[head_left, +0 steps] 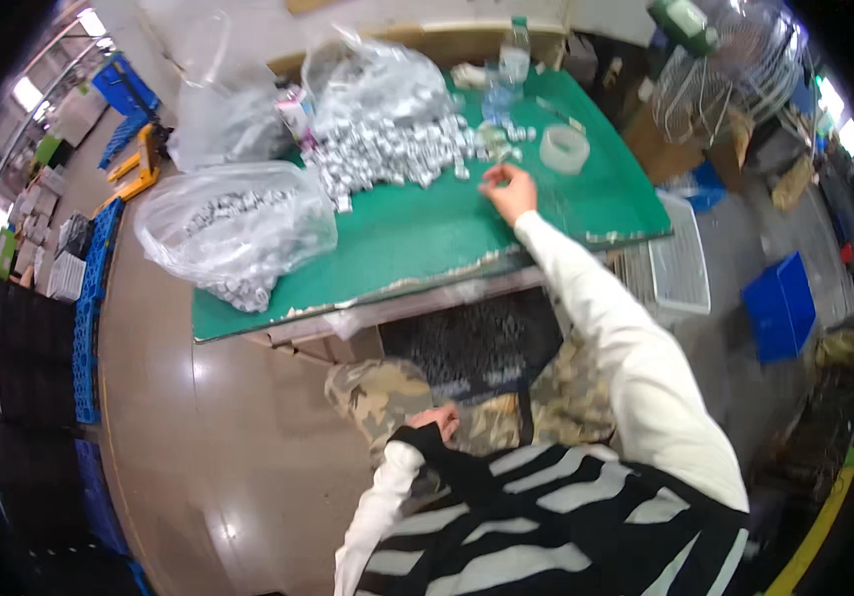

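My right hand [509, 190] reaches out over the green table top [417, 238], its fingers pinched around a small silvery piece at the near edge of a heap of several small silver parts [392, 149]. My left hand [440, 417] rests low on my lap against camouflage trousers, fingers curled, and I cannot tell whether it holds anything. A white sleeve covers each arm.
A clear bag of silver parts [233, 223] lies at the table's left end, with more clear bags [367, 70] behind the heap. A tape roll [564, 149] and plastic bottles [506, 70] stand at the back right. White basket [680, 263], blue crate [779, 303] and a fan [725, 70] stand to the right.
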Available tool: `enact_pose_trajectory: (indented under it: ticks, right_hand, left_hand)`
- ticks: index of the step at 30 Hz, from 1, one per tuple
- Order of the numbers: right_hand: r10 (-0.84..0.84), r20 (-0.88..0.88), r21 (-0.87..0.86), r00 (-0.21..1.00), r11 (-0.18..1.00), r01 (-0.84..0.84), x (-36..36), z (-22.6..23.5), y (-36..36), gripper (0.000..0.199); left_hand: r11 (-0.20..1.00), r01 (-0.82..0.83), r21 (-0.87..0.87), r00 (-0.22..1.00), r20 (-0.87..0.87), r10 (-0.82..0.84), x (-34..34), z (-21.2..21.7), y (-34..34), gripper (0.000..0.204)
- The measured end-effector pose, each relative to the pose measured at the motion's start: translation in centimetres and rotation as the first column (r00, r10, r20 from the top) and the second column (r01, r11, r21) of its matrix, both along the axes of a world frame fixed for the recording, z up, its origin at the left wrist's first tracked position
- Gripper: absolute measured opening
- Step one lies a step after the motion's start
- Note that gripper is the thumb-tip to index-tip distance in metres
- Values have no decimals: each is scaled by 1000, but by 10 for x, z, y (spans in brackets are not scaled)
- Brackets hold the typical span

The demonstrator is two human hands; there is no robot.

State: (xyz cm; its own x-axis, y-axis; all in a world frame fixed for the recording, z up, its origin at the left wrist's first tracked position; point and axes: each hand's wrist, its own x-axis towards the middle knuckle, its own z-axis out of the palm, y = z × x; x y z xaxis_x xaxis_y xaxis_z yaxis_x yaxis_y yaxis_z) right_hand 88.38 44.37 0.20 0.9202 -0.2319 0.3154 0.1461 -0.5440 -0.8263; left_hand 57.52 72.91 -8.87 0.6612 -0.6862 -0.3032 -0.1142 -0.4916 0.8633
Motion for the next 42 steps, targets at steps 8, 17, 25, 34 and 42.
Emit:
enact_pose_trajectory:
  ticks: [8,17,25,34,42]
  right_hand:
    - [-132,-112,-119,985,986,118,23,-2,23,31]
    - [445,-243,405,862,854,-326,-40,3,-21,24]
    - [587,-403,182,702,803,-567,-32,25,-15,22]
    - [214,-10,-36,977,976,-214,48,6,-11,32]
    - [620,-255,497,742,742,-449,-13,42,-38,23]
  left_hand:
    - [751,-476,-457,501,561,659,100,107,-36,11]
    - [788,-577,-216,358,800,481,323,89,-92,38]
    - [783,-511,-354,287,789,544,330,69,-93,23]
    - [855,-346,-386,716,481,507,258,104,-74,31]
    - [842,-371,-392,695,484,532,231,109,-103,59]
